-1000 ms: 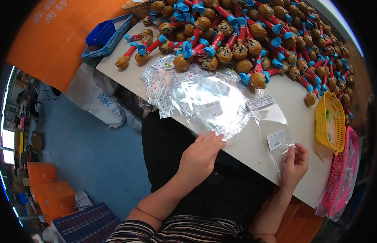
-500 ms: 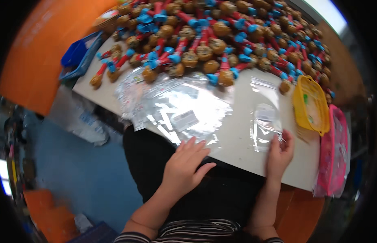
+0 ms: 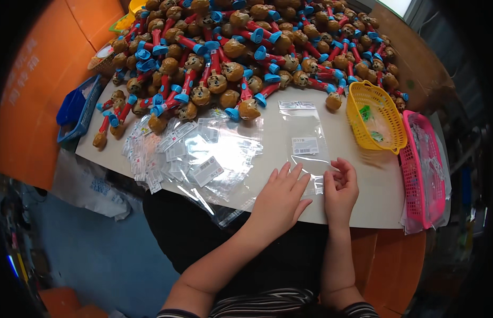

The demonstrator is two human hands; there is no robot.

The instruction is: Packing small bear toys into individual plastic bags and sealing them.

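A clear plastic bag (image 3: 303,127) with a white label lies flat on the table in front of me. My left hand (image 3: 282,200) is open, fingers stretched out over the bag's lower left part. At its lower right edge is my right hand (image 3: 342,191), fingers curled in toward the thumb; whether they pinch anything is hidden. Left of the hands is a loose spread of clear plastic bags (image 3: 238,159), several with white labels (image 3: 207,170). Behind them rises a big pile of figures with round brown heads (image 3: 216,84), red shafts and blue ends.
A yellow basket (image 3: 357,114) holding small green pieces stands right of the bag. Beside it, a pink basket (image 3: 413,175) contains clear packaging. A blue basket (image 3: 90,106) sits at the table's left edge, with a large plastic sack (image 3: 87,185) below it.
My view has shifted, so the table sits further left. My left hand has moved from beside the spread of bags to the single bag. My right hand stays at that bag's lower right.
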